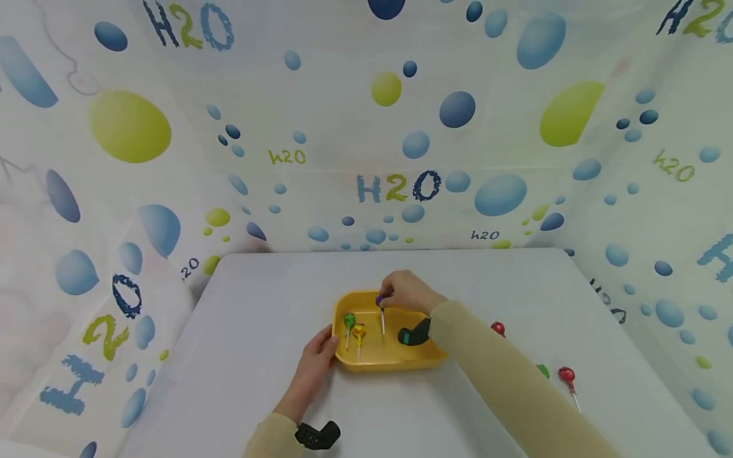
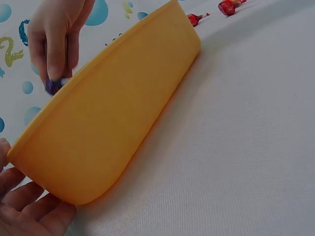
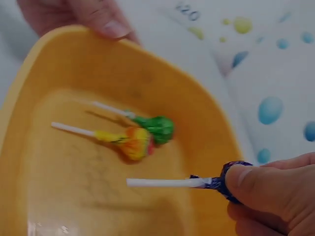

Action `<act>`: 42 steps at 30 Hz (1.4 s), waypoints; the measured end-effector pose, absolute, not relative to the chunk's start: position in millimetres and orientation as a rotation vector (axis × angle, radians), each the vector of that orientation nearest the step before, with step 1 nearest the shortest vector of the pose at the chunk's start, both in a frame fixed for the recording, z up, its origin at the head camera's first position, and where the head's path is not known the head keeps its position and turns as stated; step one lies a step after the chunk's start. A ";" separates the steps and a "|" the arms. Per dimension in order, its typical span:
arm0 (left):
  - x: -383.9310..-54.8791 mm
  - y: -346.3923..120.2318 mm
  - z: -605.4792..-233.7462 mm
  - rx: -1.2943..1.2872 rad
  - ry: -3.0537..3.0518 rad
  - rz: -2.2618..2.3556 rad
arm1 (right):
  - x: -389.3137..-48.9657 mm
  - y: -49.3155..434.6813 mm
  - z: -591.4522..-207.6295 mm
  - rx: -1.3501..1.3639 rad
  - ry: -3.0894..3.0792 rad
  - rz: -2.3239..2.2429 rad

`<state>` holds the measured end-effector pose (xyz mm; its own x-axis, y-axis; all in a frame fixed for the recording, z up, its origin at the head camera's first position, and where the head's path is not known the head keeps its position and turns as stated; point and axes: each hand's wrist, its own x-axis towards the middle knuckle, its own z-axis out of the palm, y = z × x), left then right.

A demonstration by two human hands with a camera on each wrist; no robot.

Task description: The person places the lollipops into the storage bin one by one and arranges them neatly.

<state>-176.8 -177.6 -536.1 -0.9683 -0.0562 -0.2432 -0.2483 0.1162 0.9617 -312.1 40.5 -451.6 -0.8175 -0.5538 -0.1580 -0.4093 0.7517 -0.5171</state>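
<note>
A yellow plastic tray (image 1: 372,366) stands on the white table. Inside its left part lie a green lollipop (image 1: 350,322) and a yellow-orange lollipop (image 3: 135,143), side by side. My right hand (image 1: 410,291) pinches a purple lollipop (image 3: 216,184) by its wrapped head over the tray, the white stick pointing away from the fingers. At the tray's left end my left hand (image 1: 315,357) grips the wall, thumb at the rim and fingers (image 2: 37,206) spread against the outside, as the left wrist view shows.
Right of the tray, partly behind my right sleeve, lie a red lollipop (image 1: 498,328), a green one (image 1: 543,371) and another red lollipop (image 1: 567,375) on the table (image 1: 275,299). A sheet (image 1: 343,127) with blue and green spots hangs behind and at both sides.
</note>
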 end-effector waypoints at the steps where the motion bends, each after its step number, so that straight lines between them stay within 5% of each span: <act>1: -176.5 -177.7 -536.6 -0.304 2.230 1.976 | -311.7 34.5 -456.2 -0.776 2.642 -0.633; 42: -178.7 -178.2 -537.3 -0.260 2.236 1.983 | -309.5 -14.1 -486.3 -0.816 2.661 -0.263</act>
